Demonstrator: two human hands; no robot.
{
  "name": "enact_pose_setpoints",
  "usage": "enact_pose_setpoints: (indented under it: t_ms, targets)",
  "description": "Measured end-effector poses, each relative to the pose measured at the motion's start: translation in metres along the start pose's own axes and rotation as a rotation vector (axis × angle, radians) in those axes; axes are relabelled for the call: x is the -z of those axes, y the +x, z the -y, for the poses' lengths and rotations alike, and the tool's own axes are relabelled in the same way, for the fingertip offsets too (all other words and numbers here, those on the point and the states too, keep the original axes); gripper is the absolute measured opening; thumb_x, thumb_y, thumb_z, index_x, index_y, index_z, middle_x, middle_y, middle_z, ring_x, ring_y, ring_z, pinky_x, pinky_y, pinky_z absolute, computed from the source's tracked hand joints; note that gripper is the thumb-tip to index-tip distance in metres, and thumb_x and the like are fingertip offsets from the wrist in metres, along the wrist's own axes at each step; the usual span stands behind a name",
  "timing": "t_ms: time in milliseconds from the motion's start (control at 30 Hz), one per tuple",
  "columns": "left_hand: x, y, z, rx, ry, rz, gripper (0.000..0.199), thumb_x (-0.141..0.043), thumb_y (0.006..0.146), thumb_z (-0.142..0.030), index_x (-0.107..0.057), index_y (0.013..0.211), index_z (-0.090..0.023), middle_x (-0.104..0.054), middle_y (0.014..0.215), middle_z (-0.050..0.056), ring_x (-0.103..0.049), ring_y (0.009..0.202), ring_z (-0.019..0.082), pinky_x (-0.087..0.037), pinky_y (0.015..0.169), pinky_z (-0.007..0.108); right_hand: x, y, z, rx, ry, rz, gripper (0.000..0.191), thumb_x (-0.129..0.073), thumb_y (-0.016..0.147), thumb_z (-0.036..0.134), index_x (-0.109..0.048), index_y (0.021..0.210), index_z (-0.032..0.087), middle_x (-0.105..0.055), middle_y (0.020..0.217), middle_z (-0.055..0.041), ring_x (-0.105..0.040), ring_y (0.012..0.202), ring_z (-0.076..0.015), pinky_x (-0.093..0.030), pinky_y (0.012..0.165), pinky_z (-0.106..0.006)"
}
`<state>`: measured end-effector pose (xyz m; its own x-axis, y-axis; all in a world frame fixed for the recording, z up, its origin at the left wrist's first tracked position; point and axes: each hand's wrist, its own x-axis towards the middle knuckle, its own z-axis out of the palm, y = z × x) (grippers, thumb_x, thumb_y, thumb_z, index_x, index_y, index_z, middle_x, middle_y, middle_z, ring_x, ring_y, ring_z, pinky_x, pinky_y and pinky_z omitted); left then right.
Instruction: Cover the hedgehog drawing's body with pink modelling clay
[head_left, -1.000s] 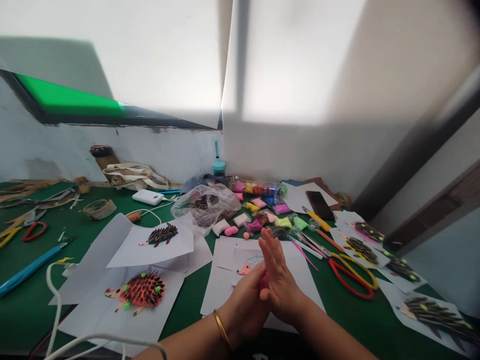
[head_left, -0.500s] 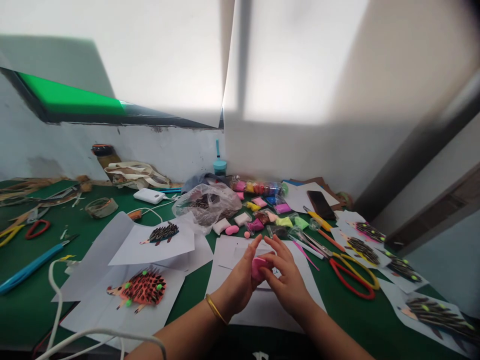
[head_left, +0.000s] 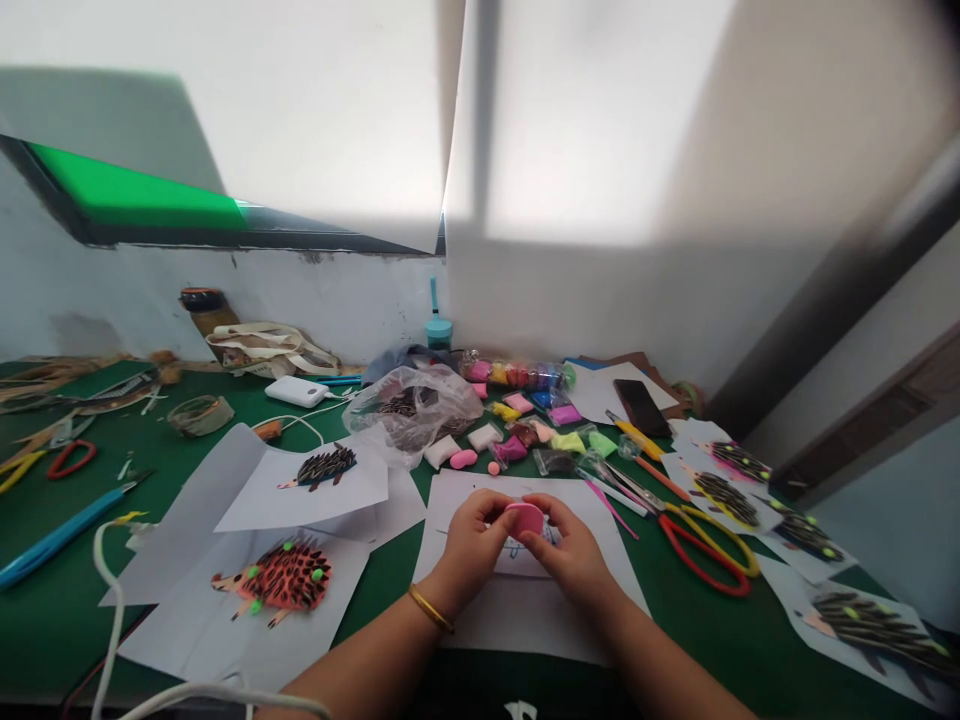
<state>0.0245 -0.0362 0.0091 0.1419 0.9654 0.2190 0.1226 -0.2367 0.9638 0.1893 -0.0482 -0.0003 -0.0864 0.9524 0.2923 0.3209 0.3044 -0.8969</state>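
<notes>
You have your left hand (head_left: 476,545) and right hand (head_left: 570,555) close together, thumbs and fingertips of both pinching a flat, round, pink clay-like disc (head_left: 526,520) between them, above white paper (head_left: 540,620) with blue drawn lines (head_left: 514,550). Beyond your hands lies a pink oval lump (head_left: 463,459); to their right, metal scissors with red and yellow handles (head_left: 663,508); to their left, a spiky orange hedgehog figure (head_left: 285,580)

Bare forearms (head_left: 379,635) angled inward, left hand (head_left: 469,548) and right hand (head_left: 574,552) close together, fingers (head_left: 486,503) bent and pinching.
</notes>
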Motion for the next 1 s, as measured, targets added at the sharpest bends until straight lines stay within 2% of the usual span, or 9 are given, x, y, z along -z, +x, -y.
enact_pose_setpoints:
  t_ms: [67,167,267,333,467,600,733,833,1000]
  targets:
    - [-0.0012,-0.0021,0.0026,-0.038,0.001,-0.005,0.024,-0.064,0.085,-0.038,-0.068,0.099,-0.018,-0.066,0.09,0.005,-0.059,0.079,0.018,-0.049,0.073,0.031,0.0003,-0.0003,-0.0015,0.035,0.006,0.052,0.03,-0.063,0.085,0.045,-0.068,0.104,0.023,-0.069,0.107,-0.0072,-0.062,0.102,-0.0261,-0.049,0.091,-0.041]
    - [-0.0003,-0.0035,0.0014,-0.148,0.063,-0.011,0.036,-0.068,0.083,-0.037,-0.064,0.115,-0.022,-0.065,0.091,0.005,-0.058,0.081,0.018,-0.049,0.076,0.032,0.0001,-0.0018,-0.0014,0.078,0.0,0.066,0.023,-0.057,0.09,0.041,-0.07,0.097,0.023,-0.07,0.099,-0.0069,-0.064,0.097,-0.0252,-0.05,0.087,-0.04]
    - [0.0019,-0.0034,-0.0008,-0.206,0.126,0.02,0.019,-0.064,0.087,-0.037,-0.072,0.096,-0.021,-0.064,0.085,0.005,-0.058,0.083,0.019,-0.047,0.076,0.031,-0.0006,-0.0036,-0.0005,0.114,-0.026,0.075,0.018,-0.058,0.089,0.035,-0.07,0.095,0.022,-0.07,0.096,-0.0062,-0.063,0.095,-0.0249,-0.05,0.086,-0.04]
    - [0.0025,-0.0029,-0.0007,-0.169,0.123,0.011,0.021,-0.061,0.088,-0.038,-0.072,0.085,-0.02,-0.065,0.082,0.005,-0.059,0.08,0.019,-0.047,0.073,0.03,0.0,-0.0044,0.0001,0.1,-0.016,0.074,0.018,-0.057,0.089,0.034,-0.069,0.093,0.021,-0.07,0.095,-0.006,-0.063,0.093,-0.0247,-0.05,0.086,-0.039]
    - [0.0008,-0.0026,0.0011,-0.068,0.061,-0.007,0.025,-0.06,0.088,-0.042,-0.07,0.09,-0.018,-0.067,0.086,0.006,-0.06,0.078,0.019,-0.048,0.07,0.03,0.0036,-0.0047,0.0009,0.017,0.052,0.048,0.022,-0.054,0.089,0.038,-0.067,0.093,0.02,-0.07,0.095,-0.007,-0.064,0.093,-0.0254,-0.05,0.085,-0.039]
    - [-0.0007,-0.0041,0.0007,-0.082,0.077,-0.004,0.029,-0.067,0.083,-0.039,-0.068,0.104,-0.019,-0.067,0.091,0.005,-0.058,0.076,0.017,-0.049,0.071,0.03,0.005,-0.0059,0.001,0.009,0.071,0.075,0.025,-0.054,0.09,0.04,-0.067,0.096,0.02,-0.07,0.096,-0.0073,-0.064,0.094,-0.0251,-0.05,0.085,-0.038]
    - [0.0001,-0.0053,-0.0008,-0.101,0.096,0.026,0.021,-0.063,0.086,-0.037,-0.069,0.085,-0.018,-0.067,0.082,0.004,-0.058,0.075,0.017,-0.046,0.069,0.028,0.004,-0.0068,0.0007,0.025,0.06,0.091,0.026,-0.056,0.089,0.042,-0.067,0.099,0.02,-0.07,0.099,-0.0075,-0.064,0.096,-0.0252,-0.05,0.088,-0.039]
    - [0.0006,-0.0054,-0.0029,-0.058,0.042,0.023,0.021,-0.063,0.086,-0.037,-0.068,0.085,-0.017,-0.066,0.082,0.004,-0.058,0.074,0.017,-0.046,0.068,0.028,0.0044,-0.0061,0.0014,0.048,0.068,0.119,0.028,-0.056,0.089,0.044,-0.067,0.104,0.022,-0.069,0.104,-0.0076,-0.062,0.1,-0.0255,-0.049,0.091,-0.04]
    - [-0.0009,-0.0067,-0.0068,-0.08,0.062,0.006,0.022,-0.062,0.086,-0.038,-0.067,0.082,-0.017,-0.064,0.079,0.004,-0.057,0.074,0.017,-0.046,0.07,0.029,0.0058,-0.0055,0.004,0.047,0.089,0.088,0.026,-0.053,0.092,0.042,-0.068,0.097,0.021,-0.069,0.096,-0.0069,-0.064,0.094,-0.0246,-0.051,0.087,-0.039]
